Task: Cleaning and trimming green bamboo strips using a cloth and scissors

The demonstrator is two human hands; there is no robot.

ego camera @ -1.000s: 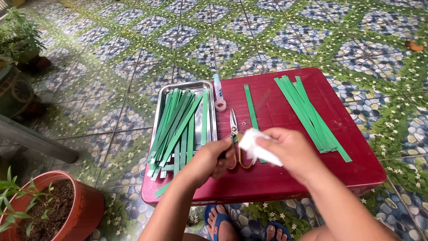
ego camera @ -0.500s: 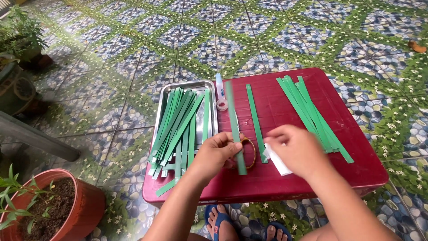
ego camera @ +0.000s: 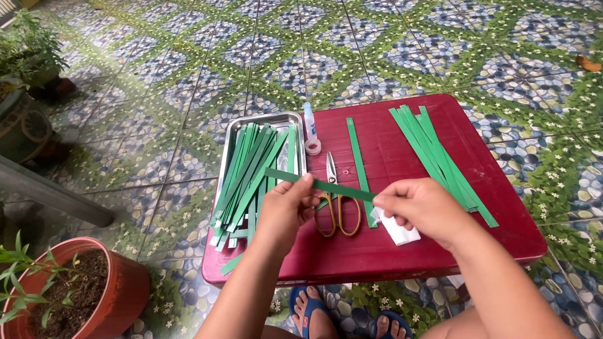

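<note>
— Hands first: what do we see them doing?

— Our left hand (ego camera: 286, 210) pinches one green paper strip (ego camera: 320, 185) between thumb and fingertips, and our right hand (ego camera: 422, 210) grips its other end, so the strip spans level between both sets of fingers.

— And around them?

— Just under our right fingers lies a white cloth (ego camera: 399, 231); below the strip, between our hands, we see yellow-handled scissors (ego camera: 338, 204) on the red table (ego camera: 402, 251). Beyond our left fingers a steel tray (ego camera: 290, 119) holds more strips.

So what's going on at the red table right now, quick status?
Left hand and right hand pinch one green strip between them. Right also holds white cloth. Scissors lie beneath. Nothing blocking.
</note>
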